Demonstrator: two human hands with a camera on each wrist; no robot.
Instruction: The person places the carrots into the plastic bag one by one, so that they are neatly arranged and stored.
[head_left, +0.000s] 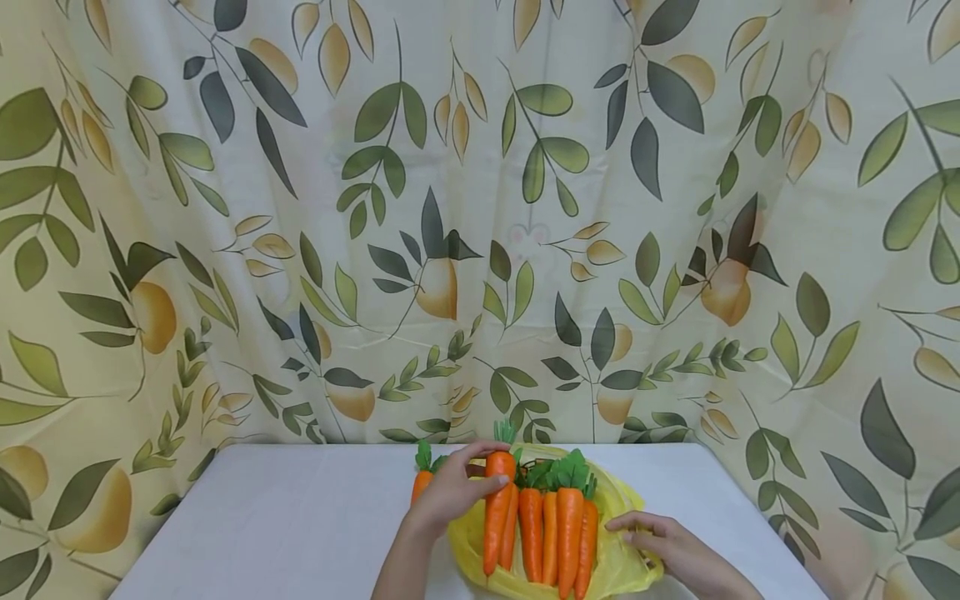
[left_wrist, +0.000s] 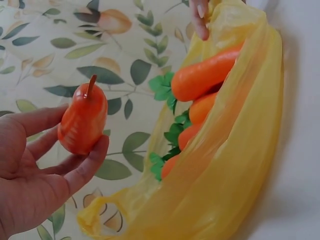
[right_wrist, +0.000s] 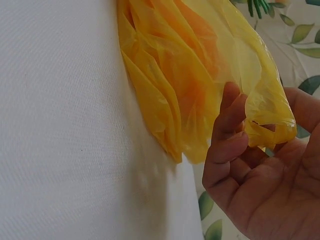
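My left hand (head_left: 456, 490) grips a single orange carrot (head_left: 498, 508) with a green top, holding it over the left side of a yellow plastic bag (head_left: 626, 567). In the left wrist view, the held carrot (left_wrist: 82, 122) is seen end-on, with fingers and thumb around it. Several more carrots (head_left: 568, 533) with leafy tops lie side by side in the bag's open mouth. My right hand (head_left: 671, 546) is at the bag's right edge. Seen from the right wrist, its curled fingers hold a gathered part of the thin bag (right_wrist: 270, 125).
One more carrot (head_left: 421, 483) lies on the white table (head_left: 285, 517) left of the bag, partly hidden behind my left hand. A leaf-and-fruit patterned curtain (head_left: 480, 250) hangs behind the table and along both sides.
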